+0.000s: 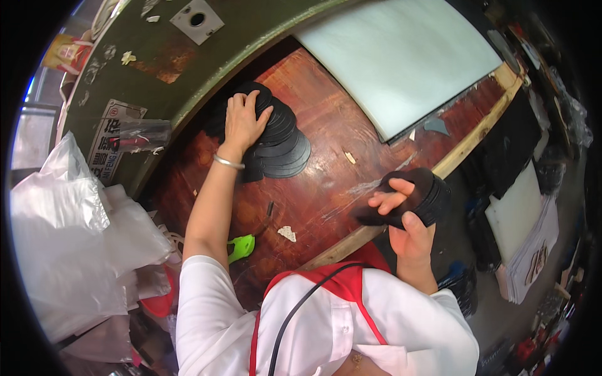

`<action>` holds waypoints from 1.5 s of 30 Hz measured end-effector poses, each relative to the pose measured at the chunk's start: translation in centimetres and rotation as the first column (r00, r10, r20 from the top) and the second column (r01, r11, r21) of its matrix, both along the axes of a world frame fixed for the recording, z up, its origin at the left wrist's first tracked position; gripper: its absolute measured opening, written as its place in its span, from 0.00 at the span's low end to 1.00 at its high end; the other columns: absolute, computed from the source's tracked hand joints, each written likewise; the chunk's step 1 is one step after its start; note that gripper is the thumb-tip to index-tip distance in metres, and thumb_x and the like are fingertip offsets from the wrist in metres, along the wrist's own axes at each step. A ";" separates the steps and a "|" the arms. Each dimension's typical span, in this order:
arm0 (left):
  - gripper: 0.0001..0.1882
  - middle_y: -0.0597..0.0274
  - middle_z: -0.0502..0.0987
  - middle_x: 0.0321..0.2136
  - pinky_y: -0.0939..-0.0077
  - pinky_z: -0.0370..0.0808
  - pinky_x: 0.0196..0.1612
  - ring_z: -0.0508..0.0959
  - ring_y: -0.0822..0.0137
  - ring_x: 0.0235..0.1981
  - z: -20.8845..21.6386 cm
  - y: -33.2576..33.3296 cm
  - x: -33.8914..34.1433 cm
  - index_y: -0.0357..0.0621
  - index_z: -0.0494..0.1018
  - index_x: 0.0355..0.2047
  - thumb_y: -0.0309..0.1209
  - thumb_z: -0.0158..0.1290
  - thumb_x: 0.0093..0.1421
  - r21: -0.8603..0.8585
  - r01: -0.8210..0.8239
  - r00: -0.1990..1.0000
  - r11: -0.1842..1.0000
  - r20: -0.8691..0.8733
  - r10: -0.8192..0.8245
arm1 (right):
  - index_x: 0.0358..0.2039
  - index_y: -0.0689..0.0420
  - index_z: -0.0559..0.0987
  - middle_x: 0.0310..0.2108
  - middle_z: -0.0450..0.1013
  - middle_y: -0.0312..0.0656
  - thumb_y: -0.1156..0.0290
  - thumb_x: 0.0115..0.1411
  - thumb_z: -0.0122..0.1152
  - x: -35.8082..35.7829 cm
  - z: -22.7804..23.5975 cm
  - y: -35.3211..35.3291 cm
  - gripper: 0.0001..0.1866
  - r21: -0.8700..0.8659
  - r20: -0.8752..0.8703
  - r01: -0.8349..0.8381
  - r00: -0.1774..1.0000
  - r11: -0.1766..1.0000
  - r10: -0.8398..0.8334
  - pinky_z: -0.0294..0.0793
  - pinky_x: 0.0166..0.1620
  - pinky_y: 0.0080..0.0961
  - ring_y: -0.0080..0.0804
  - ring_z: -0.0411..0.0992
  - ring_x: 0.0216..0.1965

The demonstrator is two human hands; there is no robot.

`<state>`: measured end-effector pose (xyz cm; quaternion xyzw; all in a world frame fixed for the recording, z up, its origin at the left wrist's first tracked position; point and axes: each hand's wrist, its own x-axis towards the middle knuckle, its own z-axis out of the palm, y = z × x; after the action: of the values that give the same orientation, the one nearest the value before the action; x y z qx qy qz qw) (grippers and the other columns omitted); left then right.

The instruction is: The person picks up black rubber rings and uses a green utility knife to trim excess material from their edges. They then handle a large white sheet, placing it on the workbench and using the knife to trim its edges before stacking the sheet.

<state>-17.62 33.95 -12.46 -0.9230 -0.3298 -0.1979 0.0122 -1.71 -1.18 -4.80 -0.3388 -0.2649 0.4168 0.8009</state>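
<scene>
Over the far left part of the desk, the left grip rests palm down on a pile of black pieces, its fingers spread and bent across the upper end; whether they pinch a piece or merely press on the pile I cannot tell, since the tips are hard to read against the black. By the desk's near right edge, the right grip is clenched on a stack of black pieces, thumb on the near side and fingers bent over them, the stack's long axis running roughly crosswise, its left end blurred.

The pile lies directly beneath the left grip, and beyond and to the left of the right grip, so the left one is clearly nearer. Its long axis slants from the far left, under the fingers, toward the near right, where rounded ends fan out over the wood; a stretch of desk parts it from the held stack.

Around these, a silvery bracelet sits just behind the left grip, and a lime-green object and a pale scrap lie nearer the body. Farther out are a green panel beyond the pile, a white board at far right and plastic bags at left.
</scene>
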 end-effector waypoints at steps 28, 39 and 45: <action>0.44 0.51 0.75 0.34 0.61 0.69 0.45 0.75 0.52 0.39 3.2 -4.6 -0.6 0.40 0.59 0.60 0.34 0.64 0.43 -0.165 0.125 0.977 0.978 -0.150 -0.150 | 0.54 0.72 0.66 0.36 0.77 0.52 0.77 0.56 0.55 0.2 -0.6 1.0 0.25 -0.010 -0.150 -0.039 0.988 0.999 0.038 0.72 0.53 0.41 0.42 0.75 0.43; 0.19 0.63 0.77 0.29 0.78 0.73 0.40 0.76 0.72 0.32 9.9 -4.7 -1.4 0.35 0.73 0.44 0.20 0.53 0.50 -0.732 0.358 0.775 0.580 0.580 0.252 | 0.47 0.66 0.74 0.34 0.77 0.43 0.79 0.57 0.62 -1.8 1.5 2.1 0.17 -0.107 -0.177 -0.101 0.981 0.989 0.081 0.74 0.44 0.24 0.30 0.77 0.39; 0.26 0.61 0.76 0.44 0.73 0.72 0.51 0.77 0.67 0.44 11.5 -12.9 0.1 0.37 0.68 0.53 0.21 0.59 0.52 -0.694 0.619 0.608 0.368 0.720 0.334 | 0.54 0.63 0.68 0.47 0.75 0.46 0.77 0.59 0.61 -3.9 2.1 4.0 0.23 -0.083 -0.050 -0.137 0.990 0.987 0.133 0.72 0.50 0.29 0.31 0.74 0.46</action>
<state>-17.56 21.09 -0.98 -0.6061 -0.2544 -0.3562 -0.6641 -5.57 2.81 -2.68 -0.3450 -0.2509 0.4887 0.7611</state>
